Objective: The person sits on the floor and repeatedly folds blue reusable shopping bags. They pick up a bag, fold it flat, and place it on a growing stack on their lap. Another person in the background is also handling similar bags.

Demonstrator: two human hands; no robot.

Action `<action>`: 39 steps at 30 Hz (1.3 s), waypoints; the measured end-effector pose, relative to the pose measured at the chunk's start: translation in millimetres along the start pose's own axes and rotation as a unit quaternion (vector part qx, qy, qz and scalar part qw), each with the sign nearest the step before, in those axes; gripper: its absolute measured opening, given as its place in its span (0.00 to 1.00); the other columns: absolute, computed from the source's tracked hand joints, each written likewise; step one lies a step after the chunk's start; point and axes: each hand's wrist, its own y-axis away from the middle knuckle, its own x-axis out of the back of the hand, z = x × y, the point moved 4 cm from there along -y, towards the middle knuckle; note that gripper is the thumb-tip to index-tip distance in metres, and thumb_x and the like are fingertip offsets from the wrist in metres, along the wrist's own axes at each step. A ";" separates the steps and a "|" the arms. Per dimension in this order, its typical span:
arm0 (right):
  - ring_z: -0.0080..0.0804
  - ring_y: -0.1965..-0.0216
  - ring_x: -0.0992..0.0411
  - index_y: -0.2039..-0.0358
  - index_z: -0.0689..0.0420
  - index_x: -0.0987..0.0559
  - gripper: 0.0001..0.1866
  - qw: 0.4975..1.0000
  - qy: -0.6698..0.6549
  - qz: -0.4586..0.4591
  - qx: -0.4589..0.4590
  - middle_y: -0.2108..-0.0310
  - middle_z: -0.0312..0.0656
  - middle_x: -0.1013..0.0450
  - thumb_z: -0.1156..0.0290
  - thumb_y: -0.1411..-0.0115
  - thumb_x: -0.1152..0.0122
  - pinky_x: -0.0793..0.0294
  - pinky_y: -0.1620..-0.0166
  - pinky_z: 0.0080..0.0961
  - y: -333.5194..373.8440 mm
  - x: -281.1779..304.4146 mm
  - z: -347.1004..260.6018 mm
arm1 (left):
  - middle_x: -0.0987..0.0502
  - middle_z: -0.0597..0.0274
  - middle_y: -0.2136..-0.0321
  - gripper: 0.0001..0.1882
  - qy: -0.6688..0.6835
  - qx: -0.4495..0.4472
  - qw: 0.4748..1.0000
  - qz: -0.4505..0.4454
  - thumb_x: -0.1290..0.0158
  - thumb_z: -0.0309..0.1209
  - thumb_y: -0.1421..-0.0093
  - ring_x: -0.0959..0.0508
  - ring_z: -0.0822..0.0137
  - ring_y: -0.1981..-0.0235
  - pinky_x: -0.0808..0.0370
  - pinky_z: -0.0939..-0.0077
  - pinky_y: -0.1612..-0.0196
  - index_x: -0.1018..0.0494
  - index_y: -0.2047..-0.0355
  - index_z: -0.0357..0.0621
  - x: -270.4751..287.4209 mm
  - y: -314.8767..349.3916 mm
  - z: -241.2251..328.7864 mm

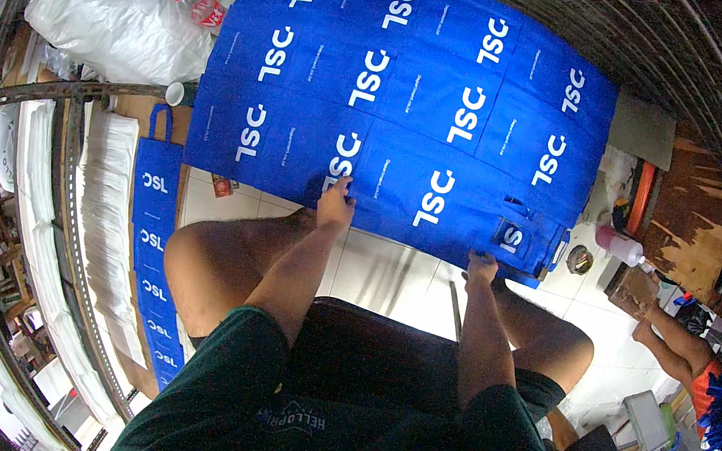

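Several flat blue fabric bags (424, 74) with white lettering lie edge to edge in rows, covering a broad surface in front of me. My left hand (337, 206) is at the near edge of this layer, its fingers bent on the fabric by one of the white prints. Further right, my right hand (482, 268) pinches the same near edge between thumb and finger. Just beyond it, a small folded blue piece (512, 236) with a white print rests at the near right corner. The fingertips of both hands are partly hidden.
A clear bottle with a red cap (197, 8) leans on a big white plastic sack (115, 12) at the far left. Left of my knee hangs or lies a row of blue bags (151, 238). A pinkish bottle (618, 244) and another person's leg (681, 341) are at right.
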 end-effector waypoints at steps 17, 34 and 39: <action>0.35 0.65 0.30 0.53 0.48 0.30 0.23 0.991 -0.109 -0.016 -0.076 0.58 0.43 0.32 0.80 0.52 0.51 0.24 0.72 0.31 -11.4 0.4 18.3 | 0.25 0.54 0.68 0.14 -0.058 -0.068 0.995 0.043 0.42 0.26 0.57 0.25 0.54 0.65 0.27 0.65 0.62 0.28 0.67 0.47 -13.9 -8.7 -11.9; 0.30 0.71 0.29 0.53 0.47 0.30 0.23 0.998 0.038 -0.005 0.055 0.63 0.42 0.29 0.79 0.52 0.51 0.25 0.75 0.27 -32.5 -3.5 30.3 | 0.26 0.53 0.67 0.13 -0.061 -0.033 0.998 0.013 0.44 0.26 0.55 0.25 0.52 0.64 0.28 0.62 0.60 0.28 0.66 0.47 -14.0 -9.1 -5.3; 0.30 0.72 0.29 0.52 0.46 0.31 0.24 0.988 0.041 -0.027 0.147 0.63 0.40 0.29 0.75 0.52 0.46 0.26 0.77 0.27 -65.6 -9.1 63.7 | 0.27 0.53 0.69 0.11 -0.050 -0.048 0.996 0.048 0.44 0.27 0.55 0.26 0.52 0.64 0.28 0.61 0.62 0.30 0.69 0.47 -2.9 -3.1 3.3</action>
